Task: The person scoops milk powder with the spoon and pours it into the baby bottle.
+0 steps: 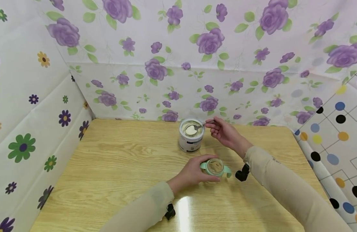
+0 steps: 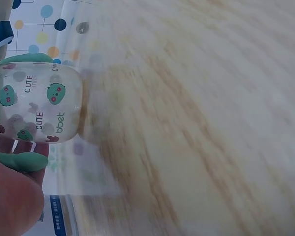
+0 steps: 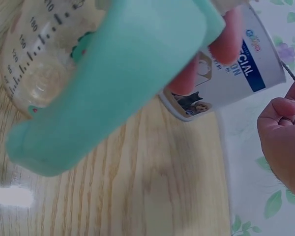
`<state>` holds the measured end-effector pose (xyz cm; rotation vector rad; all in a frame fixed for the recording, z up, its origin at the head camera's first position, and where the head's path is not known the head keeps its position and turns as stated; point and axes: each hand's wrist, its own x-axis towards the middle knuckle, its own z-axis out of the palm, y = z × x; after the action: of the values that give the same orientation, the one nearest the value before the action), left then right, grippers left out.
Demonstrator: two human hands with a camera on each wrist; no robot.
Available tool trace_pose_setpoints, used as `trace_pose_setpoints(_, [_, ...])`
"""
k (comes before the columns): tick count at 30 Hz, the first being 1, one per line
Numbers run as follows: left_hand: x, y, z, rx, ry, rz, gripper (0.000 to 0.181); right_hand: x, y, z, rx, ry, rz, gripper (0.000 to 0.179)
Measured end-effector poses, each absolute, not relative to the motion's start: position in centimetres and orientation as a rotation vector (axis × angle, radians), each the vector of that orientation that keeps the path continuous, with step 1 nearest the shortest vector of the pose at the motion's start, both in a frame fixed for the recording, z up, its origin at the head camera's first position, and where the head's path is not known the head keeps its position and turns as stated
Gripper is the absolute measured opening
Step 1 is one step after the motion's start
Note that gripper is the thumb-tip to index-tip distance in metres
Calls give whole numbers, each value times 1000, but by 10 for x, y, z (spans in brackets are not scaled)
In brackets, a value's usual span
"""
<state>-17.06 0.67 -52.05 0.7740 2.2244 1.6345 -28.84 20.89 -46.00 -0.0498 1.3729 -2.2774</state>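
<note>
Gripping bottle [image 1: 216, 167] with left hand [image 1: 195, 170], lower middle of frame. Pinching spoon [image 1: 199, 126] at top of can [image 1: 191, 143] with right hand [image 1: 226, 133].

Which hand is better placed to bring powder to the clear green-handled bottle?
Right hand, likely: it holds the grey metal spoon of pale powder at the white cylindrical can; left hand grips the bottle.

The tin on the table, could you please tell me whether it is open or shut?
Open: in the head view no lid covers the tin, and pale powder shows inside its rim.
</note>
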Motion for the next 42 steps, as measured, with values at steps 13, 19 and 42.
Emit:
trace_pose_setpoints(13, [-170, 7, -521, 744, 2237, 1631, 74, -268, 235, -427, -125, 1278, -2306, 46])
trace_pose_setpoints(19, [-171, 8, -524, 753, 2248, 1639, 73, -246, 259, -419, -210, 1180, -2294, 52])
trace_pose_setpoints(42, [-170, 8, -521, 711, 2290, 1586, 76, -176, 305, -447, -228, 1089, -2243, 59])
